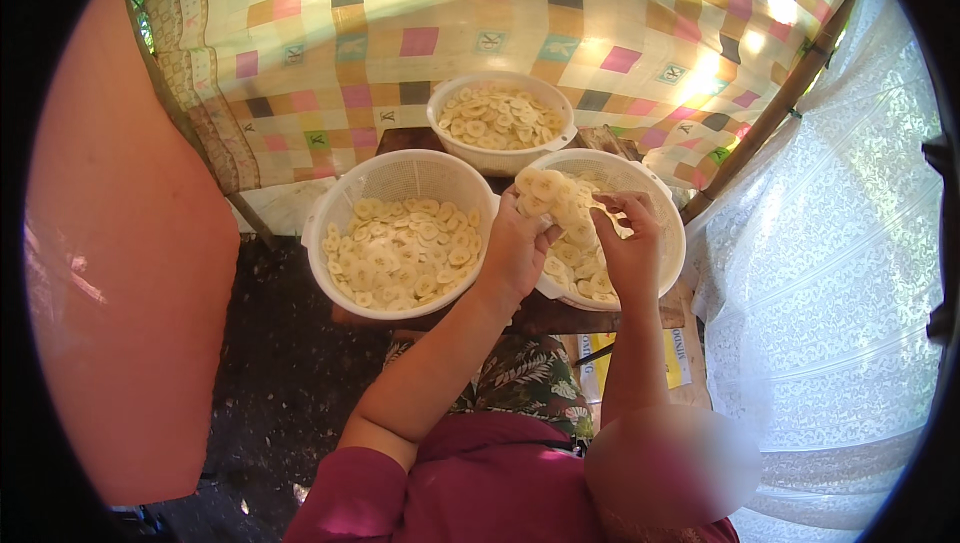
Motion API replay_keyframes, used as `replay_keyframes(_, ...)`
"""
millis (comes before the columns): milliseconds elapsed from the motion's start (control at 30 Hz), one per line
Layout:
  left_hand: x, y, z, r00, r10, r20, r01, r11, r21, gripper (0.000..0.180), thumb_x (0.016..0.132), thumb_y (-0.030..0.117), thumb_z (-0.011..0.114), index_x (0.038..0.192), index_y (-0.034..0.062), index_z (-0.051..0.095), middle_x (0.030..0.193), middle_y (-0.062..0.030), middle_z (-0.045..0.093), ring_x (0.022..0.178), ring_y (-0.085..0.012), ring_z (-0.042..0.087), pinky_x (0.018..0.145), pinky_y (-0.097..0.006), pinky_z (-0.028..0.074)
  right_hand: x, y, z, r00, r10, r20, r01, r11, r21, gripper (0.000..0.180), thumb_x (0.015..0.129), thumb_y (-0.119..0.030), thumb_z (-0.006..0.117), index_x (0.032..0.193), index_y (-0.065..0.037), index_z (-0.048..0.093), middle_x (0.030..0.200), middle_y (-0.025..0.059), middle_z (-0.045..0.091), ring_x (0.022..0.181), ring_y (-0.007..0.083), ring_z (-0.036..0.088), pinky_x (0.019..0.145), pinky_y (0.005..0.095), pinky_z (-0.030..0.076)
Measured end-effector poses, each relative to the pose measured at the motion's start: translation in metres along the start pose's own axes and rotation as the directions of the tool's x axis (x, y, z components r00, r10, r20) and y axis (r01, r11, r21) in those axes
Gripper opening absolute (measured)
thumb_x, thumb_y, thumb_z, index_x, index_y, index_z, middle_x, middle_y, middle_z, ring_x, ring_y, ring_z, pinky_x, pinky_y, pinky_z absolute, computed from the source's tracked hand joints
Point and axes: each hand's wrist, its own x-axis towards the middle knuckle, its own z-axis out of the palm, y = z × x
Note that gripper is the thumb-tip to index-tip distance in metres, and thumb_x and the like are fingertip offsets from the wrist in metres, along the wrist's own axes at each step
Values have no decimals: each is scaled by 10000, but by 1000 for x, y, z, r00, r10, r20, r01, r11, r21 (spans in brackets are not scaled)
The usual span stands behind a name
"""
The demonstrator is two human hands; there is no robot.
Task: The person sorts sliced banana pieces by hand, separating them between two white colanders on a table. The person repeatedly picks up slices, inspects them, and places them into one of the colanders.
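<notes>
The left hand (520,245) holds banana slices (541,189) over the right bowl (674,233), likely to part them, needing a soft pinch next, and I can't tell if the right hand (632,238) grips any.

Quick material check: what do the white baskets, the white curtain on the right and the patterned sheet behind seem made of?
White baskets: likely plastic, smooth sheen, moulded rims, mesh-like walls.
White curtain: probably lace fabric; sheer, floral-looking pattern.
Patterned sheet: plastic or coated cloth, unclear which; glossy highlights.
</notes>
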Motion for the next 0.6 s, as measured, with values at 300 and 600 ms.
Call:
replay_keyframes(300, -16, -1, 5, 992, -83, 91, 74, 993, 94, 496, 938, -48, 440, 1398, 59, 288, 1338, -122, 463, 1213, -207, 523, 994, -379, 501, 6, -9, 16, 993, -4, 115, 23, 985, -171, 233, 797, -156, 737, 995, -39, 700, 993, 137, 612, 947, 325, 603, 847, 403, 465)
replay_keyframes(600, -14, 0, 6, 988, -153, 3, 152, 985, 75, 367, 1020, 85, 339, 1385, 45, 334, 1321, -126, 481, 1194, -219, 534, 995, -432, 493, 9, 1, 8, 992, 51, 115, -64, 991, 118, 154, 790, -106, 737, 913, -34, 679, 903, 91, 634, 864, 239, 624, 794, 356, 480)
